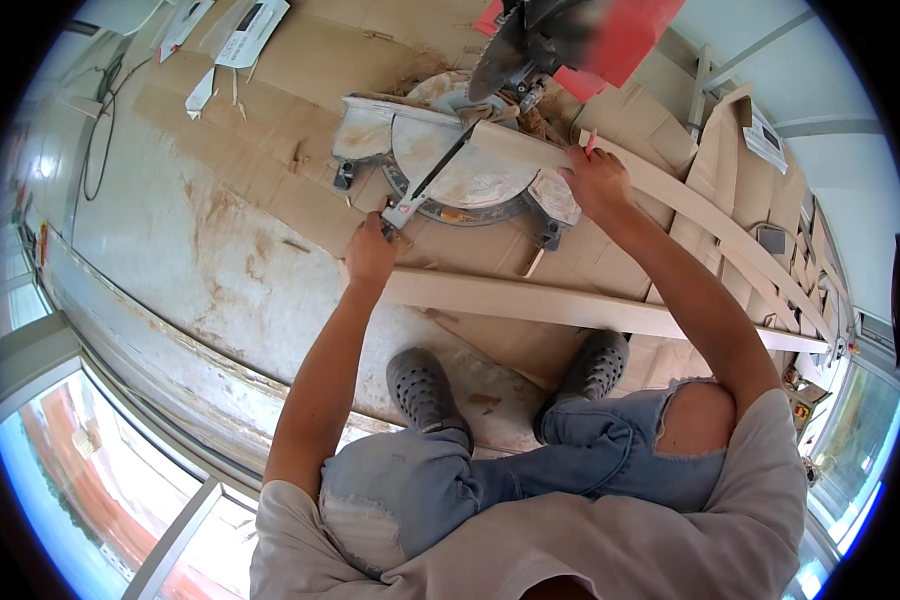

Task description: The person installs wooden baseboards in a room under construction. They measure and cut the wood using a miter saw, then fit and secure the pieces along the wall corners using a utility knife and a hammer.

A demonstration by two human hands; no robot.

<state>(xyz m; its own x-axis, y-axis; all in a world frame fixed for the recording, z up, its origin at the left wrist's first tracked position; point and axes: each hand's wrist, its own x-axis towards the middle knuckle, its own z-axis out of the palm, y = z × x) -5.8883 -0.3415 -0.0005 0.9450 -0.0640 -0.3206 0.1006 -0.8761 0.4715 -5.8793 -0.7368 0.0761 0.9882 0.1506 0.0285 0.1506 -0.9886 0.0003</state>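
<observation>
A miter saw stands on cardboard in front of me, its toothed blade raised above the table. My left hand is closed round the angle handle at the front end of the saw's slotted arm. A pale wooden board lies along the saw's fence, with one end by the slot. My right hand grips this board at the table's right side. Out of its fingers sticks a slim red pencil or marker. Whether the board continues beyond this hand I cannot tell.
A long board lies across the floor between the saw and my grey clogs. Another long strip runs off to the right, by more wood scraps. A dark cable lies at the far left. Sawdust and offcuts litter the cardboard.
</observation>
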